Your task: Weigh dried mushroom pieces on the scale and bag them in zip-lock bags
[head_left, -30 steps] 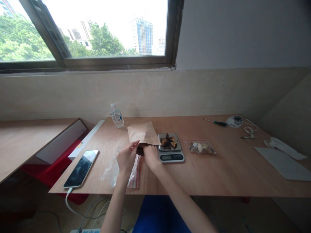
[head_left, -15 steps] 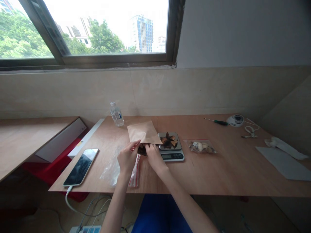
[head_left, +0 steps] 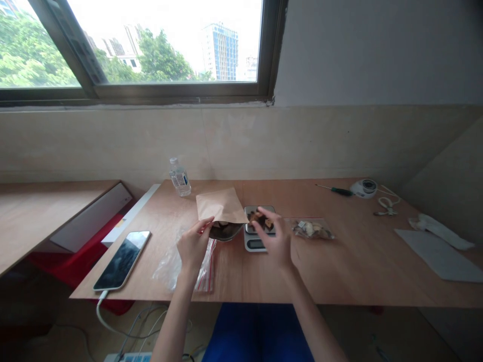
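My left hand [head_left: 195, 245] pinches the edge of a brown paper bag [head_left: 222, 205], whose dark mouth gapes toward me. Some pale-edged pieces show just inside the opening. To its right stands a small digital kitchen scale [head_left: 253, 243] with brown dried slices [head_left: 260, 220], perhaps mushroom, on its plate. My right hand [head_left: 278, 239] is over the scale's right side, thumb and fingers apart beside the slices, with nothing visible between them. It hides part of the scale's display and buttons.
Clear zip bags [head_left: 171, 266] lie under my left forearm, near a phone [head_left: 123, 261] on a cable. A water bottle [head_left: 180, 177] stands behind. Rightward are a filled clear bag [head_left: 312, 229], a screwdriver [head_left: 341, 191], a white dome camera [head_left: 365, 188] and a grey sheet [head_left: 439, 256].
My right hand has left the bag's mouth and moved right to the scale, its fingers spreading. The bag's opening now shows wider, while my left hand keeps its hold.
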Tool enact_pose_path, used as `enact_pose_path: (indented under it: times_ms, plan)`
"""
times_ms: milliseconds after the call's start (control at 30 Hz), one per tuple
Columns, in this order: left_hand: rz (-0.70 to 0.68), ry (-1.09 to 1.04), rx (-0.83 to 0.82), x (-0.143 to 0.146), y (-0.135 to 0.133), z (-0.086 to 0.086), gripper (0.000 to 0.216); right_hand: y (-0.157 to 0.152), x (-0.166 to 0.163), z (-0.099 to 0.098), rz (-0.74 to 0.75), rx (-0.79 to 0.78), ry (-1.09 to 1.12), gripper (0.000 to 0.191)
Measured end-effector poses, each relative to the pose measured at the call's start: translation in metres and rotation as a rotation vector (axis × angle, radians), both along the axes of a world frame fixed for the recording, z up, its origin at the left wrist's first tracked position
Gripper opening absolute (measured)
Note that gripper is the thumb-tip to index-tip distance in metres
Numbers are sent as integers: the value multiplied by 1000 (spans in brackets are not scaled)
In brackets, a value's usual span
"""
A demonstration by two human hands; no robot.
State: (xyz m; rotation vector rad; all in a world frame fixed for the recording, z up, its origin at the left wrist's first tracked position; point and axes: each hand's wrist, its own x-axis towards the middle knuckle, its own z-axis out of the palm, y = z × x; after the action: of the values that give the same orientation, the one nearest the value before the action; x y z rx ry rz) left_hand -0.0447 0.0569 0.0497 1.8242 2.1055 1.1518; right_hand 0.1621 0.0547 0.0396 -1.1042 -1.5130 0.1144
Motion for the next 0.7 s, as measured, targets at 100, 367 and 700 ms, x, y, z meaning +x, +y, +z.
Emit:
enact_pose_path:
  times_ms: [100, 367, 700]
  plan:
    - [-5, 19, 1, 2, 0, 0, 21, 43, 37, -16, -186, -53, 164, 31]
    - [-9, 51, -12, 3, -1, 1, 20, 112, 69, -63, -62, -386, 130, 25]
    - [-6, 63, -1, 4, -1, -1, 19, 65, 54, -36, -187, -176, 141, 31]
